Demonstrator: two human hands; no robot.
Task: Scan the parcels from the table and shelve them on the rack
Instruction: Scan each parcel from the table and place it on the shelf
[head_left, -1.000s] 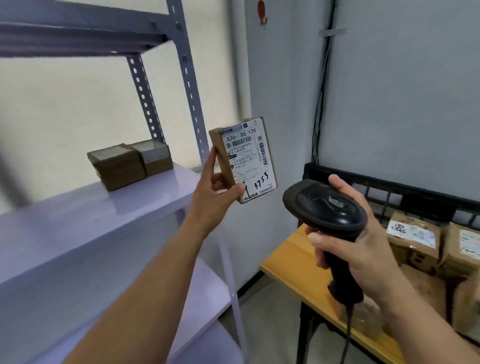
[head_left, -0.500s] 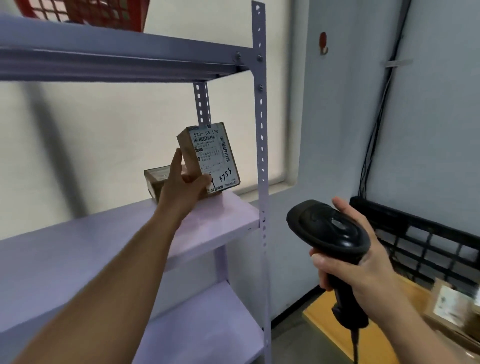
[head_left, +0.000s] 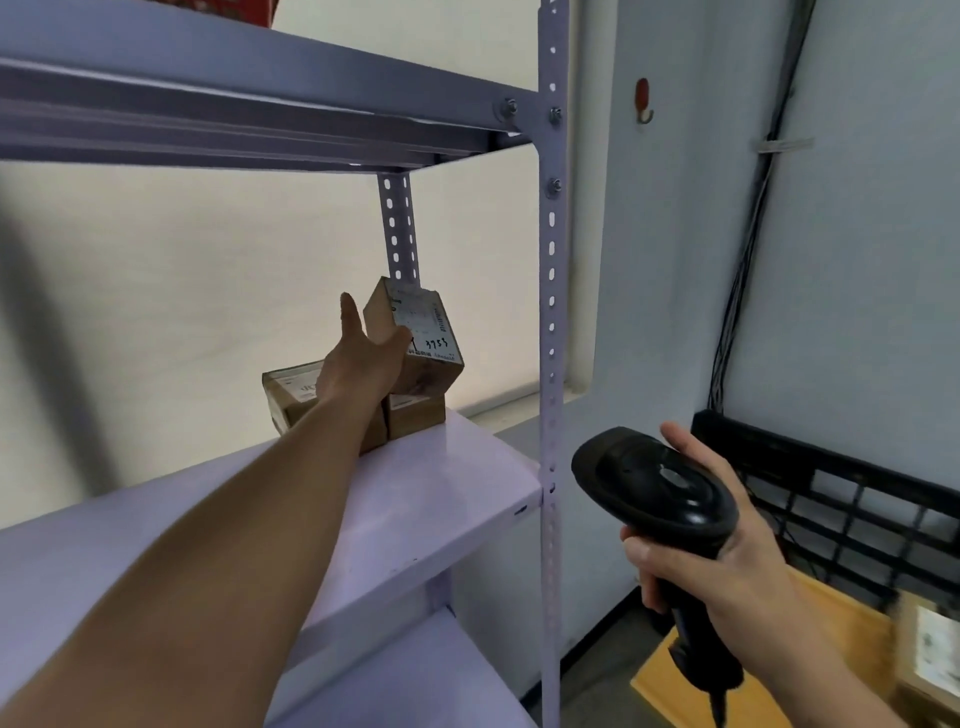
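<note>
Left hand (head_left: 363, 364) tilts a small cardboard parcel (head_left: 415, 338) above two shelved boxes (head_left: 343, 405).
Grip closed on its edges; it looks light and stiff. Right hand (head_left: 727, 551) clasps the scanner (head_left: 654, 488).

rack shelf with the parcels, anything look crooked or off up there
Yes: the small brown cardboard parcel with the white label is tilted on a corner over two brown boxes lying flat at the back of the pale lilac metal shelf. The left hand holds it, so it looks mid-placement, not settled.

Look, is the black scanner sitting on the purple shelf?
No, the black handheld scanner is held in the right hand, off to the side of the pale purple metal shelf.
</note>
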